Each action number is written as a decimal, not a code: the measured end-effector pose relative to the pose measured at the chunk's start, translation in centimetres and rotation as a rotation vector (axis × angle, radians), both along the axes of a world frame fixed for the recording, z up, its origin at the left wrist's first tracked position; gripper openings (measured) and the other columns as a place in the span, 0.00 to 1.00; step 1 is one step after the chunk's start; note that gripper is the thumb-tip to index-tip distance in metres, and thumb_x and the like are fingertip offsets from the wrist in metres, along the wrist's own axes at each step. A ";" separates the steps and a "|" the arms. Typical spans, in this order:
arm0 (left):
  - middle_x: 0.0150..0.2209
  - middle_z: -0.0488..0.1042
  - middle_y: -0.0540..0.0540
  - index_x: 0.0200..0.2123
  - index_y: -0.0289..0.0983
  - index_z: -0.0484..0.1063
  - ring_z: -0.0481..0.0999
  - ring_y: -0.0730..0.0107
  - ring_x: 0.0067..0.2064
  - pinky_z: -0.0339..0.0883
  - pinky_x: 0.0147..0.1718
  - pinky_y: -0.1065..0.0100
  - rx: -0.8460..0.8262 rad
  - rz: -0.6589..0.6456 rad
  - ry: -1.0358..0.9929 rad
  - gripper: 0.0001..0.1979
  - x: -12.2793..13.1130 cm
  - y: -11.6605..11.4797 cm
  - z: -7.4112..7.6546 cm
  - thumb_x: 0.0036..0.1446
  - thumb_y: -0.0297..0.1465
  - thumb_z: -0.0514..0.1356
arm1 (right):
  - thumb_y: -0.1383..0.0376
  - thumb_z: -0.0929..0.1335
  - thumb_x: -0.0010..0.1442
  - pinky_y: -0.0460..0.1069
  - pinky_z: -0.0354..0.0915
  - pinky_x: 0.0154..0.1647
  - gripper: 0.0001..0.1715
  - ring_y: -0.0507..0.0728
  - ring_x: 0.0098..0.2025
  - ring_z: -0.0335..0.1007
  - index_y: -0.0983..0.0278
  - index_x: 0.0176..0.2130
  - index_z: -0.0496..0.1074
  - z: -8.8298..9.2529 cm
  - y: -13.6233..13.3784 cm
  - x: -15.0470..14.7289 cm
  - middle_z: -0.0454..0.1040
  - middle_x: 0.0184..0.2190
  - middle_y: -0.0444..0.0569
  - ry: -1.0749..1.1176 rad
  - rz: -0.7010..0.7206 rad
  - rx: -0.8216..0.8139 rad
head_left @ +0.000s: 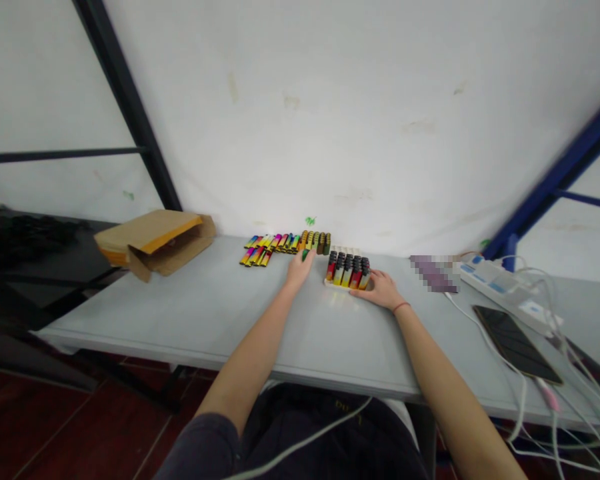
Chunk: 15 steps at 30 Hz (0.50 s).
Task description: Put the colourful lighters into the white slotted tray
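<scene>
A white tray [336, 284] stands on the grey table, with several black-topped lighters [347, 275] upright in it. My right hand [380, 289] grips the tray's right end. Left of the tray, my left hand [300, 267] is closed round a small green lighter [305, 255], mostly hidden by the fingers. Just beyond that hand is a block of upright yellow and dark green cylinders [315, 241]. Several colourful lighters [256, 256] lie in rows to its left.
An open cardboard box [155, 237] lies at the table's left. On the right are a phone [516, 341], a white power strip [510, 293] with tangled cables, and a blurred purple item [434, 274]. A white wall [330, 133] rises behind the table.
</scene>
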<state>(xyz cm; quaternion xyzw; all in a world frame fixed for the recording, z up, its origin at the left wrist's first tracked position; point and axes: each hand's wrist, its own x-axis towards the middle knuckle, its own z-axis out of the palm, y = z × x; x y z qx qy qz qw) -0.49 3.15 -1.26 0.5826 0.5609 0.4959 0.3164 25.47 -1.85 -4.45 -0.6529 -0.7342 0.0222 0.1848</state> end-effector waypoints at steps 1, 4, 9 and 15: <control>0.39 0.81 0.44 0.38 0.37 0.77 0.78 0.61 0.46 0.68 0.47 0.68 0.000 0.005 0.005 0.15 -0.1 0.0 0.0 0.63 0.40 0.56 | 0.37 0.72 0.50 0.63 0.61 0.61 0.43 0.72 0.61 0.66 0.63 0.53 0.75 0.0 0.0 0.1 0.74 0.57 0.60 0.000 0.000 0.004; 0.38 0.80 0.43 0.36 0.36 0.76 0.78 0.60 0.45 0.67 0.46 0.67 -0.021 0.028 0.016 0.14 -0.3 0.0 0.3 0.64 0.37 0.54 | 0.37 0.71 0.50 0.64 0.62 0.59 0.43 0.73 0.60 0.67 0.62 0.54 0.74 -0.1 -0.2 0.4 0.75 0.56 0.60 0.001 -0.012 0.010; 0.38 0.80 0.42 0.34 0.36 0.74 0.78 0.58 0.45 0.68 0.45 0.66 -0.052 0.078 0.034 0.13 -0.4 0.1 0.8 0.64 0.32 0.52 | 0.38 0.71 0.51 0.63 0.63 0.58 0.42 0.71 0.58 0.70 0.62 0.53 0.75 0.1 -0.5 0.5 0.77 0.54 0.58 0.017 0.006 -0.011; 0.43 0.80 0.38 0.37 0.36 0.74 0.76 0.54 0.50 0.68 0.49 0.63 -0.054 0.135 0.081 0.11 -0.1 0.5 0.6 0.64 0.32 0.52 | 0.39 0.72 0.51 0.62 0.64 0.58 0.41 0.70 0.58 0.70 0.63 0.54 0.74 0.3 -0.5 0.5 0.76 0.55 0.59 0.011 0.009 -0.015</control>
